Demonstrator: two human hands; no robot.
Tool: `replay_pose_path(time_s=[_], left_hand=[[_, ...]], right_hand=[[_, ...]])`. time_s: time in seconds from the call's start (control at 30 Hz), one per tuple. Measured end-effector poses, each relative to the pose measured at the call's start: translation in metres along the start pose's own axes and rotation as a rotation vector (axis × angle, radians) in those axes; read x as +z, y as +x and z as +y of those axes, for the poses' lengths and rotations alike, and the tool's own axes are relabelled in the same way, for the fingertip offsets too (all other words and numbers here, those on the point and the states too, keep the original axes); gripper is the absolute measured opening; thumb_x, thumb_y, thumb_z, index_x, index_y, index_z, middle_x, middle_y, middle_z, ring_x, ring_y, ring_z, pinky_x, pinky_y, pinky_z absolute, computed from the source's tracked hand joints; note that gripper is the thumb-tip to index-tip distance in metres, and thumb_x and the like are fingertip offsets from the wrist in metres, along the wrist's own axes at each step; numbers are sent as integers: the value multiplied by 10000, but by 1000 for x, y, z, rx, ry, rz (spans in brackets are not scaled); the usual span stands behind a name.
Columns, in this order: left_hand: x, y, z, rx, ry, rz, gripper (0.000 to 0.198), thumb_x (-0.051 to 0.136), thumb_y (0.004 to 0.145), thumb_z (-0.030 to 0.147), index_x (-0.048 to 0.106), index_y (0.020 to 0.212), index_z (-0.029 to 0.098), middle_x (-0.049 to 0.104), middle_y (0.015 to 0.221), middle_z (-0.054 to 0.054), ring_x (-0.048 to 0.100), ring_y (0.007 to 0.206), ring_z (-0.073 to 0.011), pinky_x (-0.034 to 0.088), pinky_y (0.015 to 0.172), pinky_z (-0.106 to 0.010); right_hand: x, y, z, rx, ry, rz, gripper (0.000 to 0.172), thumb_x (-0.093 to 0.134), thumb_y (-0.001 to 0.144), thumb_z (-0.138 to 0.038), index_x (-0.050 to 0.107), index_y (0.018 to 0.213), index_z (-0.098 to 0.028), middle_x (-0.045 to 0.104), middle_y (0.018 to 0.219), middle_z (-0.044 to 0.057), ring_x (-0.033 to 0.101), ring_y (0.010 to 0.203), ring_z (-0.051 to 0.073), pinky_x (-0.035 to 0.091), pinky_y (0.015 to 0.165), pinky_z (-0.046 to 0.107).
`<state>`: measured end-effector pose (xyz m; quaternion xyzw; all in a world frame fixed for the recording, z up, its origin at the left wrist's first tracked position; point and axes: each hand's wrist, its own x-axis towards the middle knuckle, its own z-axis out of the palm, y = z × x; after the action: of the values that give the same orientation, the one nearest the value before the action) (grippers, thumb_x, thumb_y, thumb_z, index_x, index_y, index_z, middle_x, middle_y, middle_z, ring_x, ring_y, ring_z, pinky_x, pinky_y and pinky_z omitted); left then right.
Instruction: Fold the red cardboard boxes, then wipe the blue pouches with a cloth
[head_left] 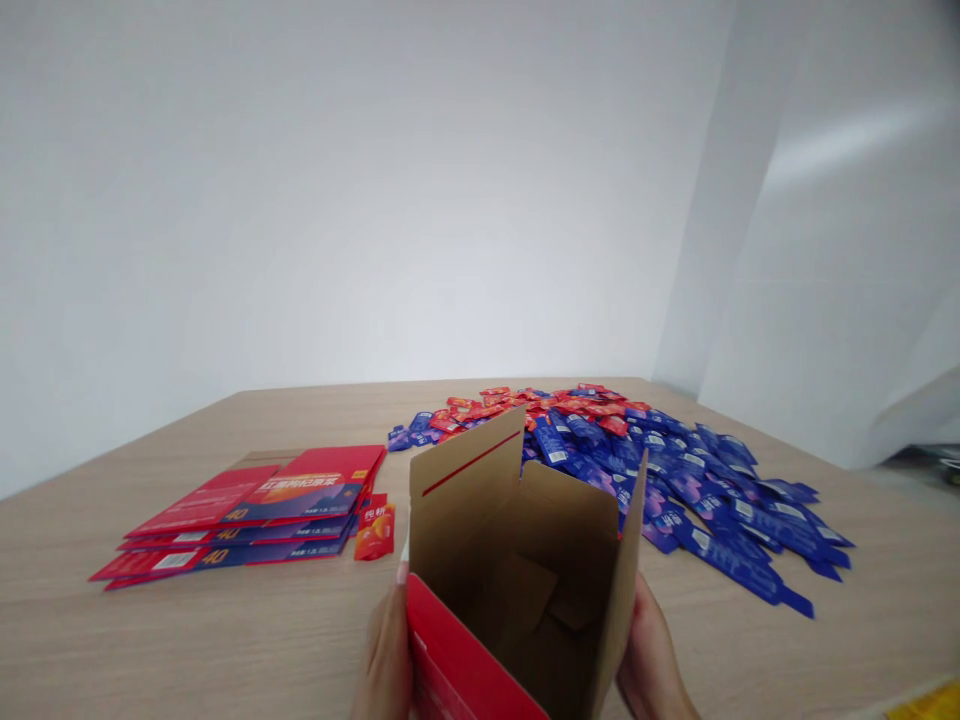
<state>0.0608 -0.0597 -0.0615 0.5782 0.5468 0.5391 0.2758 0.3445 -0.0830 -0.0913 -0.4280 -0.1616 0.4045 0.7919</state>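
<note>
Fingers of the left hand (388, 645) lie together, pressed flat along the side of an open cardboard carton (491, 590); the right hand (649, 650) braces the opposite wall, though most of its fingers are tucked behind the cardboard, so can't tell how they're spread. So the box is basically clamped between two palms, low and central, mouth up and tipped toward the person. My guess is that the two-sided grip props the walls apart, since the flaps are loose and stick up. One tall flap has a red strip (472, 463) across it, and a couple of brown flaps sit down inside.

Just left, a single red sachet (375, 532) lies beside a stack of flattened red-and-blue cartons (300, 490), piled flat probably to save room. Over on the right, blue sachets (697, 480) sprawl across the wood-grain table (225, 640), with red sachets (495, 400) heaped further back, seemingly loosely grouped by colour.
</note>
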Motion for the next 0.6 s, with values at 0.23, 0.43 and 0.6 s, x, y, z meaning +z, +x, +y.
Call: replay_pose_path(time_s=[0.23,0.43,0.6], left_hand=[[5,11,17,120,291,68,413,397,1038,444,624,1327,257,786,1159,-93,777,1004,-286,618,786,-391],[-6,10,44,46,126,-93,478,452,975,591,677,1254,275,774,1217,-105,745,1121,-321,637,754,-397],[-19,14,65,-112,-31,-247,616,580,875,671,634,1360,296,673,1425,-120,685,1237,-349,631,640,-337]], right_hand=[[-8,-4,1,-99,39,180,185,694,697,-434,698,757,-259,768,770,-55,684,787,214,567,793,333],[-3,-17,-9,-117,27,186,201,736,676,-439,683,755,-262,758,762,-77,681,813,200,564,827,318],[-10,-28,-14,-78,-47,152,236,764,634,-483,705,710,-268,781,786,-33,691,802,248,573,725,348]])
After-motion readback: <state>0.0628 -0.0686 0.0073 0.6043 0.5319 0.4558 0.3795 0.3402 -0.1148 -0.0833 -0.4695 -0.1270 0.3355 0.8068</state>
